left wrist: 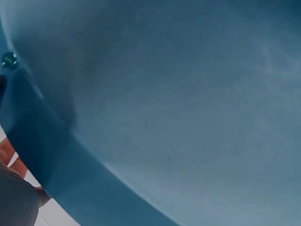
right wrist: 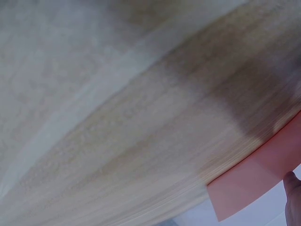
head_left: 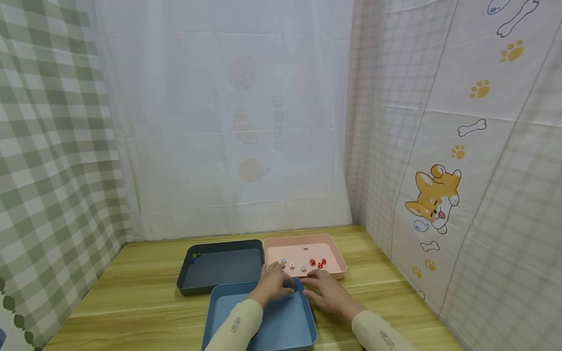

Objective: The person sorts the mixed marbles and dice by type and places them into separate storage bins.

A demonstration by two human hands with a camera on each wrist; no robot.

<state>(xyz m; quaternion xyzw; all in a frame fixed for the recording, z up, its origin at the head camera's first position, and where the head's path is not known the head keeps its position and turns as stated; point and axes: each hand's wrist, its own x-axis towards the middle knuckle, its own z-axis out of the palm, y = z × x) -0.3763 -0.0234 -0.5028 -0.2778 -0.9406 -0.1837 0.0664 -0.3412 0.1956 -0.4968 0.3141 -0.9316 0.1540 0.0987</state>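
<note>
My left hand [head_left: 272,283] reaches over the far right corner of the blue tray [head_left: 285,324], its thumb and fingers spread apart. Close by its thumb lies a small green marble [head_left: 294,288], shown as a shiny ball [left wrist: 9,60] against the tray's edge in the left wrist view. Just outside that corner is my right hand [head_left: 330,294], palm down, fingertips by the rims of the blue and pink trays. A fingertip [right wrist: 291,183] overlaps the wall of the pink tray [right wrist: 254,183] in the right wrist view. Nothing shows gripped in either hand.
Behind the hands, the pink tray [head_left: 274,248] holds several white dice and red dice [head_left: 312,262]. To its left stands a dark grey tray [head_left: 228,263] with a few small green and blue pieces [head_left: 195,255] at its left end. Curtains enclose the wooden table [head_left: 145,292].
</note>
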